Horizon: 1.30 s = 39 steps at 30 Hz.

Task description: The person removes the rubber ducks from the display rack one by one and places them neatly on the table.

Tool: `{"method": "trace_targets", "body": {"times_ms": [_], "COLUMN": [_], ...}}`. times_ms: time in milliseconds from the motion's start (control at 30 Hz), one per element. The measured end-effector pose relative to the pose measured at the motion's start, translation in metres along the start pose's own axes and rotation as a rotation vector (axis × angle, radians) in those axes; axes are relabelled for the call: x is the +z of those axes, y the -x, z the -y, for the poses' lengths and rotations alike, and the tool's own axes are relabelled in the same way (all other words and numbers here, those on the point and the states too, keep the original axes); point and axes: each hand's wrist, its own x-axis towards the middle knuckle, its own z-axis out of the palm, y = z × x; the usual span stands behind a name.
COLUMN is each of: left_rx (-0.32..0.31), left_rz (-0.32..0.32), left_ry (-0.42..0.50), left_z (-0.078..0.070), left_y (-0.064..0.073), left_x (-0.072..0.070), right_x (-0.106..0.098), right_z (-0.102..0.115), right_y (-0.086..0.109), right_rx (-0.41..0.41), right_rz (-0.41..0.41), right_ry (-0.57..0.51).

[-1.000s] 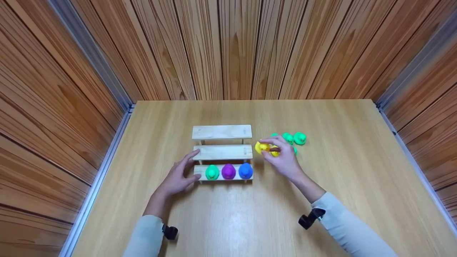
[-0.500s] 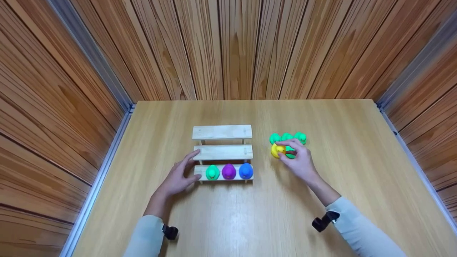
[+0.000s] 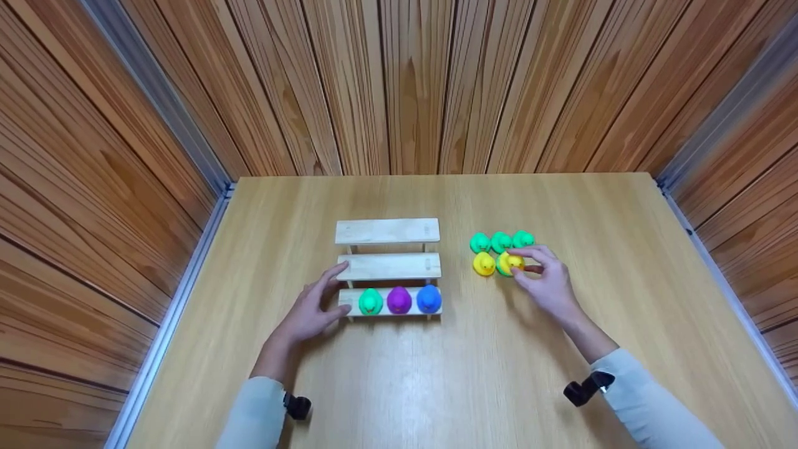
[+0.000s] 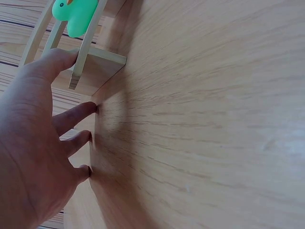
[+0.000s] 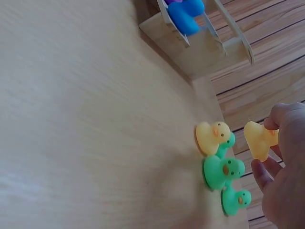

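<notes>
In the head view my right hand (image 3: 548,280) pinches a yellow rubber duck (image 3: 514,260) between thumb and fingers. The duck overlaps a green duck there; the right wrist view shows this held duck (image 5: 259,140) raised off the table. Another yellow duck (image 3: 484,264) sits just to its left on the tabletop. My left hand (image 3: 310,308) is at the left end of a three-step wooden stand (image 3: 389,267), thumb touching the lowest step and a finger at the middle one. A green duck (image 3: 370,302), a purple duck (image 3: 399,300) and a blue duck (image 3: 429,299) stand on the lowest step.
Several green ducks (image 3: 501,242) sit right of the stand, with a row of them behind the yellow ones. Wood-plank walls (image 3: 411,87) rise at the back and sides of the wooden table (image 3: 399,386). Metal rails (image 3: 168,318) run along its sides.
My right hand has moved right with the held yellow duck, from beside the stand, past the other yellow duck, to over a green one. My left hand has stayed in place.
</notes>
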Motion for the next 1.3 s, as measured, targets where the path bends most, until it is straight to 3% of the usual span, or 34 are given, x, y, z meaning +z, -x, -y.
{"method": "trace_targets", "body": {"times_ms": [233,700,1033,1300], "left_rx": [0.022,-0.033,0.005,0.026], "left_rz": [-0.005,0.006,0.009,-0.008], "left_ry": [0.013,0.006,0.009,0.009], "left_z": [0.001,0.001,0.000,0.002], "left_y": [-0.001,0.000,-0.002,-0.003], "left_x": [0.001,0.000,-0.001,0.001], "right_x": [-0.018,-0.035,-0.036,-0.032], "right_z": [-0.013,-0.038,-0.054,-0.066], "right_y": [-0.002,-0.009,-0.009,-0.009], "right_rx": [0.002,0.012,0.068,0.057], "right_rz": [-0.030,-0.047,-0.029,-0.019], "right_ry": [-0.009,0.025,-0.040,-0.025]}}
